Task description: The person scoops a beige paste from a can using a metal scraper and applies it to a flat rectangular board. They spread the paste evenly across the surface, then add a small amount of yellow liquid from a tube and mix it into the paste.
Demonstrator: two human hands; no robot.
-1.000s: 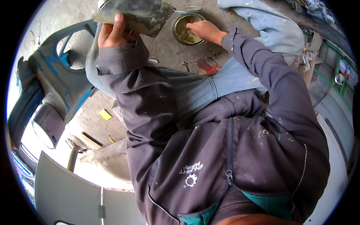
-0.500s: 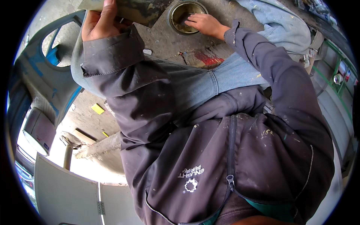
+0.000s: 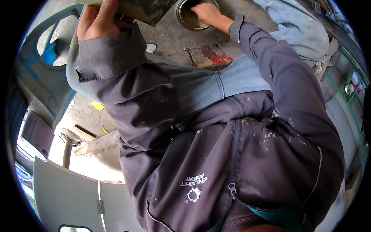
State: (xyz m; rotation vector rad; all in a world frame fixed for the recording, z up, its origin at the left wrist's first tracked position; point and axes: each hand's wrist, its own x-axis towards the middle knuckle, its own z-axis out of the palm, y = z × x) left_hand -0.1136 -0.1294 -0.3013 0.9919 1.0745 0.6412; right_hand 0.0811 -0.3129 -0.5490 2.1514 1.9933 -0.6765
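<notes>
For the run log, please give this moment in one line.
left hand: holds smeared flat sheet | right hand: inside open tin | floor: red patch

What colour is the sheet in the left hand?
The sheet is dull olive-brown with darker patches, best seen in the head view.

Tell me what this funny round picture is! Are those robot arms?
No robot here: these are a person's own two arms, in dark sleeves. A wide camera on the person's head looks down, so you see nearly what they see; its lens bends straight edges. The left hand grips a flat, smeared sheet at the top. The right hand reaches its fingers into a round, open tin; I can't tell whether they hold anything. On the ground are a red patch and a small yellow piece.
</notes>
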